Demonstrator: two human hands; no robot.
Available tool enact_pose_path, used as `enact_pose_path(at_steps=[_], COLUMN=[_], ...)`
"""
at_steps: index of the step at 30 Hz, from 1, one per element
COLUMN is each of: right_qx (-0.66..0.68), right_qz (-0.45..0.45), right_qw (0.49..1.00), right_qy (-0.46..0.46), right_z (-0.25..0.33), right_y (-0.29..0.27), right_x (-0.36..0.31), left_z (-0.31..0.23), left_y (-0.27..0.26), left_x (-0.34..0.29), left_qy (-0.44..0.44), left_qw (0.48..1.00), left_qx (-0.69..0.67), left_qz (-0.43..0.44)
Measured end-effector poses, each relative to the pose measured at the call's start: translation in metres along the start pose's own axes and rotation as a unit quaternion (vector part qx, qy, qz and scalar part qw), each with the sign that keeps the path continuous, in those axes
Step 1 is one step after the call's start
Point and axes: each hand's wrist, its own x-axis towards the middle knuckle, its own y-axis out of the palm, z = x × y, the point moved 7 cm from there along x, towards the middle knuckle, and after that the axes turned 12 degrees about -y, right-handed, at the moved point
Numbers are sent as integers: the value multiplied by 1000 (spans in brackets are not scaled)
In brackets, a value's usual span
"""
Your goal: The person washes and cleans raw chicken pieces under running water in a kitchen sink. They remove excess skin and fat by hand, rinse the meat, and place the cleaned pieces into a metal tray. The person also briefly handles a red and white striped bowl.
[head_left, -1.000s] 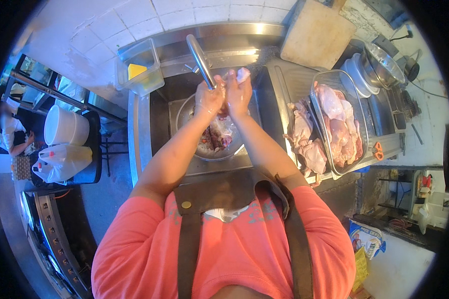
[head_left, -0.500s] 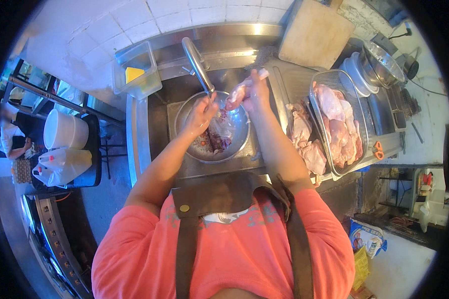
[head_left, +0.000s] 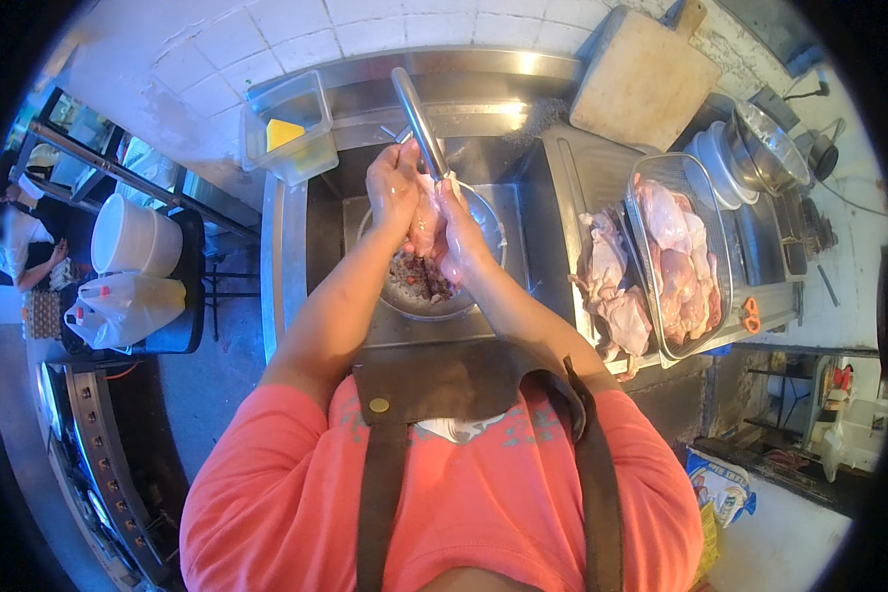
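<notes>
Under the steel faucet (head_left: 416, 113), a raw chicken piece (head_left: 425, 219) is gripped between my two hands. My left hand (head_left: 393, 189) closes on its left side, up near the spout. My right hand (head_left: 461, 240) is wrapped along its right side, lower down. Both hands are over a round metal bowl (head_left: 499, 259) in the sink, which holds dark scraps and bits of orange in cloudy liquid. My forearms and hands hide part of the bowl and most of the fingertips.
Right of the sink, a wire mesh basket (head_left: 722, 259) holds raw chicken, with more chicken pieces (head_left: 617, 286) beside it. Orange scissors (head_left: 751, 315), stacked bowls (head_left: 766, 150) and a cutting board (head_left: 643, 84) lie beyond. A plastic tub (head_left: 316, 148) stands at back left; another person (head_left: 25, 240) is far left.
My right hand has brought the chicken piece down and left, from beside the faucet to beneath it. My left hand has moved up and now grips the piece too.
</notes>
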Motion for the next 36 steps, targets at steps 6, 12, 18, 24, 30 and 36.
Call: enact_pose_path(at_steps=[6,12,18,24,30,36], right_qx=[-172,-283,-163,-161,-391,-171], right_qz=[50,110,40,112,192,55], right_qw=[973,923,978,979,866,977], right_qy=[-148,-236,-127,-60,-246,-116], right_z=[13,41,47,22,22,21], right_y=[-27,-14,-20,-30,-29,-40], right_x=[33,15,15,22,18,24], left_z=[4,19,-16,25,-4,-9], left_y=[36,38,18,34,28,31], left_x=[-8,-8,-27,-12,-4,8], left_qy=[75,82,84,-12,8,128], left_qw=[984,987,994,981,997,990], left_qx=[153,-119,40,-130,40,-30], left_qz=[59,69,62,146,72,56])
